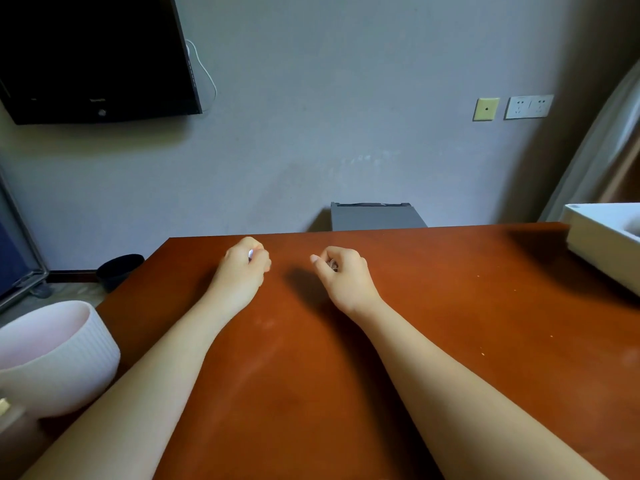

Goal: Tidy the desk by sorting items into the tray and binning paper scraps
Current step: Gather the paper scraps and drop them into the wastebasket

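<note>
Both my hands rest curled on the far middle of the red-brown desk [450, 323]. My left hand [244, 265] holds a small white paper scrap [250, 253], of which only a sliver shows between the fingers. My right hand [343, 273] pinches a small pale scrap [333, 264], mostly hidden by the curled fingers. A white tray [595, 247] sits at the desk's far right corner, cut off by the frame edge. A white ribbed bin [69, 362] stands at the desk's left edge, close to my left forearm.
A black bin [119, 270] sits on the floor beyond the desk's left corner. A grey box [377, 216] stands behind the far edge by the wall. A few tiny crumbs [482, 353] dot the desk's right side. A dark screen [93, 53] hangs top left.
</note>
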`<state>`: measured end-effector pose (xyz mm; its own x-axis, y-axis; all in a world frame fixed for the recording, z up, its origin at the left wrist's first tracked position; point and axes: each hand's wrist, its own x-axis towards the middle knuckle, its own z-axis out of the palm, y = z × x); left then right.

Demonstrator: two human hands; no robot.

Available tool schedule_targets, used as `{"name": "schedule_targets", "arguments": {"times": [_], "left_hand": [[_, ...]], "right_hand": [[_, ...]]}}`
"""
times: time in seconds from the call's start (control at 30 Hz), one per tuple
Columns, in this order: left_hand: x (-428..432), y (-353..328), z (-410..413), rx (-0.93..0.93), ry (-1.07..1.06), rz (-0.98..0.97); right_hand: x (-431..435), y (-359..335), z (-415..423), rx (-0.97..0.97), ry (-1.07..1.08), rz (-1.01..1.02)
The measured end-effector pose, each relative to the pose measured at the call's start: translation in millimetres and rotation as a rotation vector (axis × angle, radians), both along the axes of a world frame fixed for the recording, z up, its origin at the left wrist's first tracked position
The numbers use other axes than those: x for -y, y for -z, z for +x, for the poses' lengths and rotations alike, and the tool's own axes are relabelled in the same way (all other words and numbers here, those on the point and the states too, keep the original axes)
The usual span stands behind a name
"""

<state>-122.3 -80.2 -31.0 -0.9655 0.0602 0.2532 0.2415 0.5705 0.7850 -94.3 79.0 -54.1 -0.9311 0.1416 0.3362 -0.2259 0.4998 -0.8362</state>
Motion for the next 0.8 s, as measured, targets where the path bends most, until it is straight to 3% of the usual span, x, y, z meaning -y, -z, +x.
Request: {"name": "schedule_targets", "arguments": {"times": [0.07, 0.17, 0.5, 0.8], "left_hand": [[-16, -10, 22, 0.115, 0.083, 0.205], [-36, -22, 58, 0.221, 0.197, 0.319], [-106, -36, 168, 0.337, 0.461, 0.214], [-204, -42, 288, 0.486, 0.791, 0.292]], "right_hand": [[-8, -2, 16, 0.0, -0.007, 0.005], [-28, -7, 46, 0.005, 0.003, 0.075], [-120, -46, 190, -0.022, 0.19, 0.194], [-198, -62, 356, 0.021, 0.361, 0.145]]}}
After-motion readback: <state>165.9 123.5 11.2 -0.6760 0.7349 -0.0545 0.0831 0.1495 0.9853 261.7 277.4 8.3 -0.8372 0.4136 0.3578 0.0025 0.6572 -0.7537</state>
